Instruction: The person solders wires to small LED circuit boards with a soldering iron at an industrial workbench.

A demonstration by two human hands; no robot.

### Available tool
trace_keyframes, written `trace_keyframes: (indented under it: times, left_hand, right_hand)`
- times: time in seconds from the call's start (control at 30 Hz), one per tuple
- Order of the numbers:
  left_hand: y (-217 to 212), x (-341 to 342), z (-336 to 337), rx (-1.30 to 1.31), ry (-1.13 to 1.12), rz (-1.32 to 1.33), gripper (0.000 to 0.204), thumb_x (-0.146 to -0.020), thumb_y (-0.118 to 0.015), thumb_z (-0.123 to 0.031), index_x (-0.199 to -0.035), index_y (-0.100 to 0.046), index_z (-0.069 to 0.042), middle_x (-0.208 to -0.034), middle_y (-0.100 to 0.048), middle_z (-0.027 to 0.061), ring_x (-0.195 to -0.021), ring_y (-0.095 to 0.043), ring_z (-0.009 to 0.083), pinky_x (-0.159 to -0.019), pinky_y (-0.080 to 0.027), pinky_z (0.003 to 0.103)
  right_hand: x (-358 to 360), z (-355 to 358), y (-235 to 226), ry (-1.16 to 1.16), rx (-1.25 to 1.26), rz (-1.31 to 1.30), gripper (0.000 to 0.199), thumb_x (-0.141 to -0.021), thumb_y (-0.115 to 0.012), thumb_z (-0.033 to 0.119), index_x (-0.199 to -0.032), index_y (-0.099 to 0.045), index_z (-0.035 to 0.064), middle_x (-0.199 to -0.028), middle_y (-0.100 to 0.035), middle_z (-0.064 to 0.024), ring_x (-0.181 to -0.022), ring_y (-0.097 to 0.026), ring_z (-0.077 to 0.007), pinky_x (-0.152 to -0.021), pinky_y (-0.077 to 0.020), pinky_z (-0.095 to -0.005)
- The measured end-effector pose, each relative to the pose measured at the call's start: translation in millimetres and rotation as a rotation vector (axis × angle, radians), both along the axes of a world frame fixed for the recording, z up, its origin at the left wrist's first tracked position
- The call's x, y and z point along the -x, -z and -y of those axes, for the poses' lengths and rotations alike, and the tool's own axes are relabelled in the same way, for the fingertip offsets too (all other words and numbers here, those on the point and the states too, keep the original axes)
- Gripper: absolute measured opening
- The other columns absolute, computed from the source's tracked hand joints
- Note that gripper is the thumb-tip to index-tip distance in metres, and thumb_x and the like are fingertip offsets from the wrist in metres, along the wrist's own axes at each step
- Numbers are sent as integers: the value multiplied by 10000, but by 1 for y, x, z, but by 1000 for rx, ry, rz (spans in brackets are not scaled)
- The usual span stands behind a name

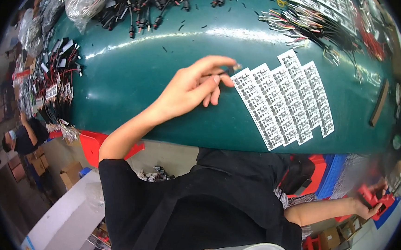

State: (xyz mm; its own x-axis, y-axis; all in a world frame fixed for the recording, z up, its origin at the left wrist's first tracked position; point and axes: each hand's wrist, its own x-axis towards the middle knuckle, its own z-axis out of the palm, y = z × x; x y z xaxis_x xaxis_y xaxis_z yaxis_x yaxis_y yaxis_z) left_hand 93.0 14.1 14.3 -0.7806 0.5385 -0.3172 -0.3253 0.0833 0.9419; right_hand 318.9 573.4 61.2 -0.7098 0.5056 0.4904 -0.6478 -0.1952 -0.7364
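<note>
My left hand (196, 85) is over the green table with its fingers curled. Between its index finger and thumb is a small dark piece (230, 71), partly blurred; its kind cannot be made out. Just to the right of the fingertips lie overlapping strips of white label sheets (283, 103) with black printing, flat on the table. My right hand (364, 209) is stretched far out to the right, below table level. Its fingers are closed on a red plastic object (387, 204), whose full shape is hard to tell near the picture's rim.
Black cables with connectors (148, 3) heap at the far side beside clear plastic bags (86, 1). Wire bundles lie at the left edge (57, 80) and far right (310, 23). A brown bar (378, 102) lies at right. Another person (25, 133) is at the far left.
</note>
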Motion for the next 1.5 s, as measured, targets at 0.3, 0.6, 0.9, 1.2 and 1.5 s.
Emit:
trace_keyframes:
  times: [0.3,0.6,0.9,1.2,1.5]
  left_hand:
    - [-23,-19,-44,-121,88,188,200,-907,-564,-125,-1048,-481,-9,-922,-555,42,-799,-558,70,-631,-462,203]
    - [-26,-51,-40,-36,333,-404,257,-809,-616,68,-1027,-487,24,-923,-598,114,-865,-615,158,-713,-509,255]
    - [-13,-66,-40,-64,121,-632,269,-770,-672,37,-1008,-549,54,-813,-653,137,-711,-673,166,-585,-522,246]
    - [-28,-63,-34,-187,195,15,207,-890,-479,54,-1090,-426,73,-823,-629,195,-646,-653,194,-544,-524,263]
    - [-22,-72,-35,-369,171,335,162,-899,-526,5,-1044,-476,56,-810,-662,142,-597,-633,125,-486,-468,201]
  right_hand:
    - [73,263,0,401,-278,391,619,-756,-611,201,-1282,-370,-19,-820,-494,-108,-522,-417,-118,-497,-365,-191]
    - [98,340,30,-254,-281,552,808,-767,-628,-86,-1405,-140,-1,-964,-589,-126,-723,-556,-107,-664,-459,-221]
    - [94,354,36,-254,-263,485,725,-776,-606,-91,-1369,-190,-65,-947,-566,-146,-749,-586,-140,-706,-490,-254]
    - [89,348,39,-321,-191,485,733,-802,-606,-32,-1387,-166,-13,-1004,-591,-177,-827,-585,-154,-734,-490,-265]
    - [90,351,30,-356,-278,541,730,-807,-570,-98,-1401,-163,23,-1021,-568,-210,-818,-601,-205,-688,-527,-343]
